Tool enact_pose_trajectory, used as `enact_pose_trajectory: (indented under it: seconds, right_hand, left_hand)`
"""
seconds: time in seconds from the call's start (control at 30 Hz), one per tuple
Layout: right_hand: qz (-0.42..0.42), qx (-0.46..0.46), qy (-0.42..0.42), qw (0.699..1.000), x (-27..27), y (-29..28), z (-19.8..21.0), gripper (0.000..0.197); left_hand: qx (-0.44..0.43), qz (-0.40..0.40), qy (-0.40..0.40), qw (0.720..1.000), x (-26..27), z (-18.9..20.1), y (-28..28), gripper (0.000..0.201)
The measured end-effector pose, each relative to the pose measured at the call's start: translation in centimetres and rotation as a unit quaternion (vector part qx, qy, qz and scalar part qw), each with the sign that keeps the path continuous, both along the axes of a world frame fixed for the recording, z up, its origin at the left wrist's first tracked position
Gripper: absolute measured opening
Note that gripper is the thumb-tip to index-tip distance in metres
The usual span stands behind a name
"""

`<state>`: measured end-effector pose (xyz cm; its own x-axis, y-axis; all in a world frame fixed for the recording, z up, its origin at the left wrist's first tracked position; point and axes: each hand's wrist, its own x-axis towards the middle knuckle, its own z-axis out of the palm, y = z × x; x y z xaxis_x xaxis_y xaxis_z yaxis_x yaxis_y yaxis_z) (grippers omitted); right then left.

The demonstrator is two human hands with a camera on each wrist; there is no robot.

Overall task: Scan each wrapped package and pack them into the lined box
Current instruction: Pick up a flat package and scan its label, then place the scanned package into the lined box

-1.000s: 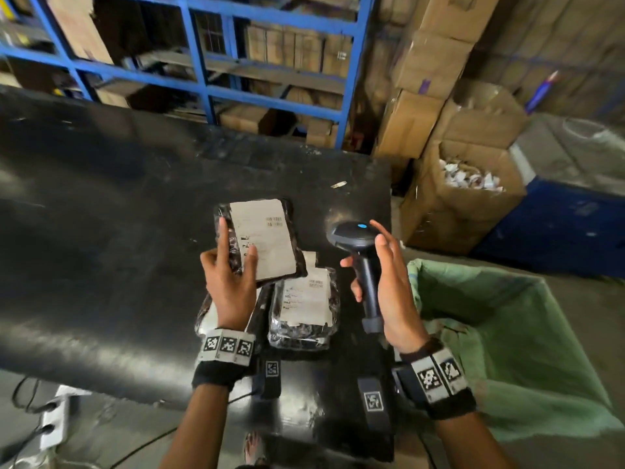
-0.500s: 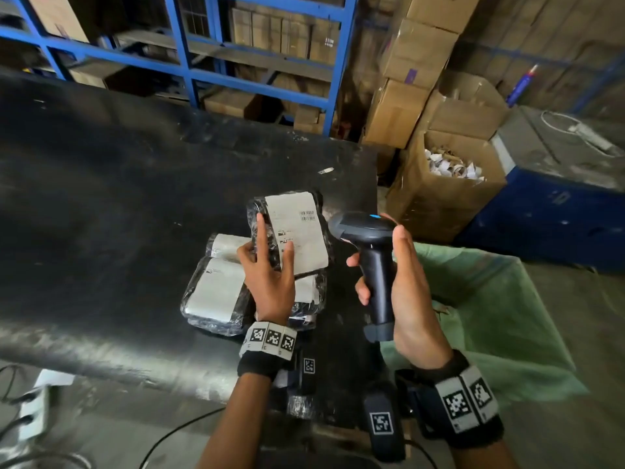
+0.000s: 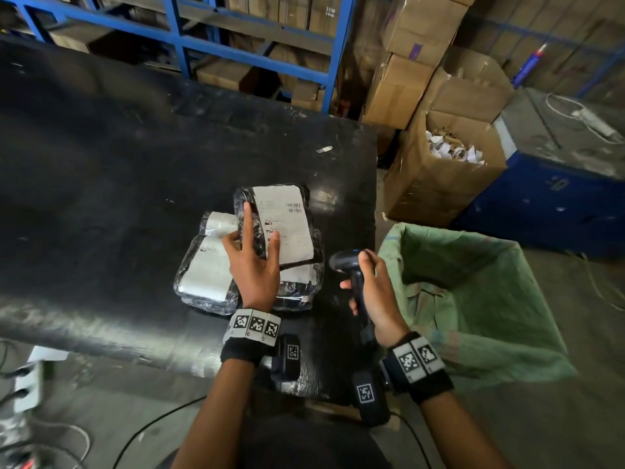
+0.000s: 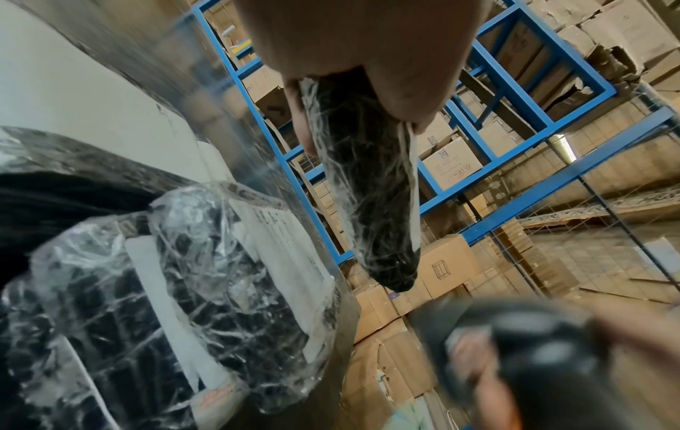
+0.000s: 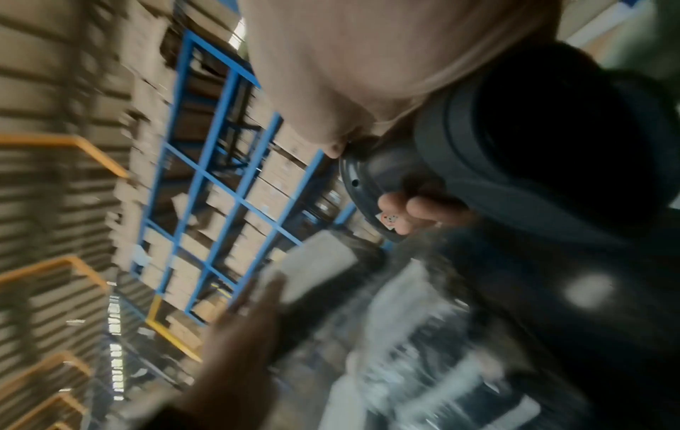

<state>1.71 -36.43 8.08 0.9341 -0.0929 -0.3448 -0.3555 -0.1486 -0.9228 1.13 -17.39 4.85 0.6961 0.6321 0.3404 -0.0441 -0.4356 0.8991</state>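
My left hand (image 3: 253,262) grips a black film-wrapped package (image 3: 287,228) with a white label, lifted and tilted above the black table (image 3: 101,170). In the left wrist view the same package (image 4: 371,203) hangs edge-on from my thumb and fingers. Under it lie two more wrapped packages (image 3: 206,275), label side up. My right hand (image 3: 375,292) holds a black barcode scanner (image 3: 348,265) by its grip, head pointing left at the packages. The scanner (image 5: 515,163) fills the blurred right wrist view. The green-lined box (image 3: 473,292) stands open at the right.
An open cardboard box (image 3: 446,170) with white scraps stands beyond the lined box, beside a blue bin (image 3: 558,184). Blue shelving (image 3: 257,35) with cartons runs behind the table. Cables and a power strip (image 3: 27,384) lie on the floor at left.
The scanner has dropped lower and further right, away from the label. My left hand still holds the same package, now over the other two.
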Motion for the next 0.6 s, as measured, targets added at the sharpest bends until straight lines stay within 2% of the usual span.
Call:
enact_pose_trajectory:
  seconds: [0.1, 0.2, 0.3, 0.43, 0.6]
  right_hand:
    - [-0.002, -0.047, 0.094, 0.994, -0.4, -1.0, -6.5, 0.047]
    - [-0.009, -0.05, 0.157, 0.986, -1.2, -1.4, -10.8, 0.046]
    - [-0.021, -0.009, 0.177, 0.984, -1.4, -0.8, -12.7, 0.045]
    - [-0.062, 0.052, 0.138, 0.987, 0.0, 0.7, -14.1, 0.051]
    - [-0.045, -0.071, 0.169, 0.982, 0.6, 1.6, -15.7, 0.059]
  left_hand:
    - [-0.005, 0.014, 0.019, 1.0, -0.5, -0.5, 1.0, 0.068]
    - [-0.012, 0.019, 0.036, 0.999, -0.8, -0.9, 1.9, 0.068]
    - [-0.002, 0.023, 0.044, 0.999, -0.9, -1.4, 2.6, 0.067]
    - [-0.009, 0.016, 0.046, 0.999, -0.8, -1.5, 3.3, 0.068]
    - [-0.024, -0.02, 0.046, 0.998, 0.3, -0.7, 3.6, 0.066]
